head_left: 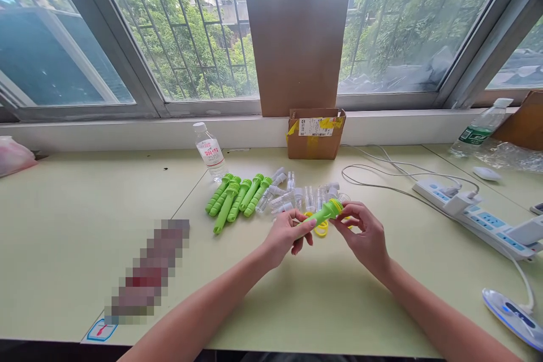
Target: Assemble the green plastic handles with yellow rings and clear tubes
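Observation:
A green ribbed tube (324, 213) is held slanted above the table, with a yellow ring around its wide upper end. My left hand (288, 235) grips its lower part between thumb and fingers. At the wide end, the fingers of my right hand (362, 232) are pinched against the rim. Several yellow rings (322, 229) lie just under the tube, partly hidden by it. Behind my hands are several clear small bottles (309, 198) with white tops. To their left several green tubes (227, 207) lie side by side.
A water bottle (210, 153) stands behind the green tubes. At the back is an open cardboard box (316, 144). A power strip (483, 220) with cables lies on the right, near a white device (513, 317). A second bottle (479, 130) stands back right.

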{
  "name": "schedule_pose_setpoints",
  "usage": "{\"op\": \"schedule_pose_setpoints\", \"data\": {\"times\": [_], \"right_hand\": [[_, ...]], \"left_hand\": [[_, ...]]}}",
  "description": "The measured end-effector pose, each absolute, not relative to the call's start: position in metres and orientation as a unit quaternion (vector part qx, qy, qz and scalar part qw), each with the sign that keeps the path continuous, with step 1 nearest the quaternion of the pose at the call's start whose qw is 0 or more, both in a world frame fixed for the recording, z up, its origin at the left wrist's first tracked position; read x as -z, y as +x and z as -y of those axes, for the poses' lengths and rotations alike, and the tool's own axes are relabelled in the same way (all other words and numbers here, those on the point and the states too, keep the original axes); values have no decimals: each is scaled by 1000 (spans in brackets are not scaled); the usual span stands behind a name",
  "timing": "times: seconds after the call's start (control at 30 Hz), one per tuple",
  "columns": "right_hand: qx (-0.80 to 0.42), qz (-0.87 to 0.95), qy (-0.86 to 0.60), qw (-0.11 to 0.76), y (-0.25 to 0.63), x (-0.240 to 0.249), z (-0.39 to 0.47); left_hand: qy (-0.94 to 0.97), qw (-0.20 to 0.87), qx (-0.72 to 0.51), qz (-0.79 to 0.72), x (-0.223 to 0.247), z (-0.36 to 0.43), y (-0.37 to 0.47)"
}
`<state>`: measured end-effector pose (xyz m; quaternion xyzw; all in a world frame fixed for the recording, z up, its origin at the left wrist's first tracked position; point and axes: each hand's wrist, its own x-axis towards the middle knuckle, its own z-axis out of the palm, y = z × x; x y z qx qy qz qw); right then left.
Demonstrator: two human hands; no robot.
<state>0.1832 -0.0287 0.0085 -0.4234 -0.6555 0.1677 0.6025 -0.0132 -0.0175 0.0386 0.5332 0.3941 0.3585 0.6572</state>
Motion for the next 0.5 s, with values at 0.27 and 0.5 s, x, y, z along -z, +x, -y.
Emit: {"op": "schedule_pose_setpoints", "data": {"times": [0.27,0.5], "right_hand": [[-138,668,-426,594,183,-3,27],[-135,665,-438,589,182,-3,26]], "left_hand": [[592,611,-325,-414,-37,9,-18],[738,349,-355,-455,-30,13,-17]]}}
